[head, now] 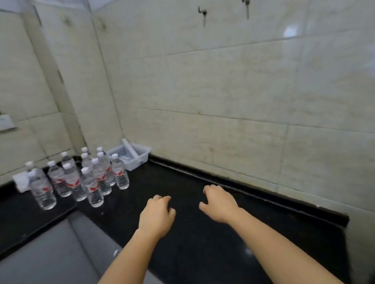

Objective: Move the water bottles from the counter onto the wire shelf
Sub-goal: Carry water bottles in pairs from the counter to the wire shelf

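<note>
Hovered low over the black table (188, 240), both hands empty and well apart from the load. Left hand (157, 216) with grip loosely curled, fingers bent down, pinching nothing. Right hand (219, 203) the same: slack, half-curled grip, nothing held.

Stood in a tight cluster at the far left corner of the table, about 12 water bottles (92, 178), all upright, white caps on, red-and-white labels round the middle, several touching or nearly touching. Sat just behind them against the tiled wall (222, 84), a white plastic basket (137, 154). Lay just beside the leftmost bottle, a white, blurred thing, unidentifiable. No wire shelf in view.

Looked full and clear, so likely fairly heavy for their size, with thin walls that would probably dent under a hard squeeze. Smooth plastic, possibly slippery. Best taken round the body at or just above the label, or round the neck under the cap for carrying 2 at once. Nearest bottle (94, 188) at the front edge of the cluster judged the easiest first pick. Risked knocking neighbours over if reached past the front row.

Nothing moved yet, by the look of it.
</note>
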A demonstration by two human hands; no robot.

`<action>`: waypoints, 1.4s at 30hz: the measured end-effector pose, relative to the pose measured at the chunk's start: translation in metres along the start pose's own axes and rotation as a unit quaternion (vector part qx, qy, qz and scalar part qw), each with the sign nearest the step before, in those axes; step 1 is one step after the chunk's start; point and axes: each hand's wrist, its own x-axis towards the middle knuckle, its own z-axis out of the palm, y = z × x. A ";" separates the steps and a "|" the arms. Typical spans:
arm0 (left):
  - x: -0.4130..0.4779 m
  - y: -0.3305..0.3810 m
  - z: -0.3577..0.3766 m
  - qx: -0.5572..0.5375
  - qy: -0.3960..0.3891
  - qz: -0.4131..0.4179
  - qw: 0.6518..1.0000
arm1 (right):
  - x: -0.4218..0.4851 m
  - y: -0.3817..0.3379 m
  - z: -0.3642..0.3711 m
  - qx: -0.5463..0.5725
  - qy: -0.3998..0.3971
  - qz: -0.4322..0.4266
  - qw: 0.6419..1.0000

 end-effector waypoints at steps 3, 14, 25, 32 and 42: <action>0.010 -0.054 -0.015 0.004 0.009 -0.037 0.999 | 0.033 -0.056 0.028 -0.004 -0.025 -0.037 0.999; 0.118 -0.236 -0.040 0.016 0.006 -0.126 0.992 | 0.201 -0.203 0.126 0.011 -0.078 -0.120 0.990; 0.236 -0.366 -0.061 -0.001 0.054 -0.156 0.986 | 0.362 -0.292 0.187 -0.002 -0.091 -0.078 0.993; 0.301 -0.424 -0.059 -0.028 0.037 -0.111 0.993 | 0.446 -0.321 0.213 -0.027 -0.062 -0.005 0.998; 0.340 -0.459 -0.043 0.018 0.008 -0.034 0.999 | 0.518 -0.334 0.233 -0.090 -0.018 0.017 0.996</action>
